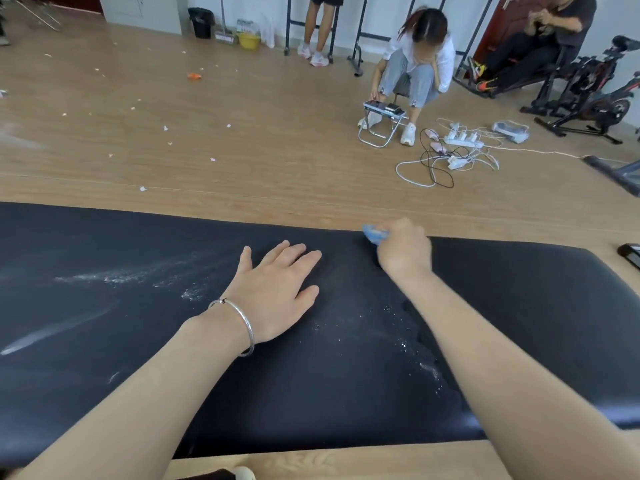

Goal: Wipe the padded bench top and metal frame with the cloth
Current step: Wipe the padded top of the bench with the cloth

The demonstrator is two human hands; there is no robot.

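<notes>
Room: gym space with a wood-look floor (242, 150), littered with small pale paper scraps and one orange scrap (194, 76).

Surface: one black padded bench top (346, 375), running across the lower view from left to right. White powder (117, 277) lies on it in several streaks and speckled patches, heaviest left of centre and beside the right forearm.

Hands, two:
- Left hand (277, 289): palm down on the pad near its middle, fingers straight and slightly spread, grasping nothing. One silver bangle (242, 323) sits on the wrist.
- Right hand (403, 249): at the far edge of the pad, fingers curled round one blue cloth (374, 234), which sticks out to the left of the knuckles and touches the pad's edge.

Background persons, three: one crouching person (415, 64) at a small folding stool (379, 128); one standing person (320, 29), legs only; one seated person (540, 39) on equipment at far right.

Other items: one exercise bike (595, 95); two white power strips (464, 140) amid tangled black and white cables (433, 168); one black bin (201, 22); one yellow bucket (248, 39), against the far wall.
</notes>
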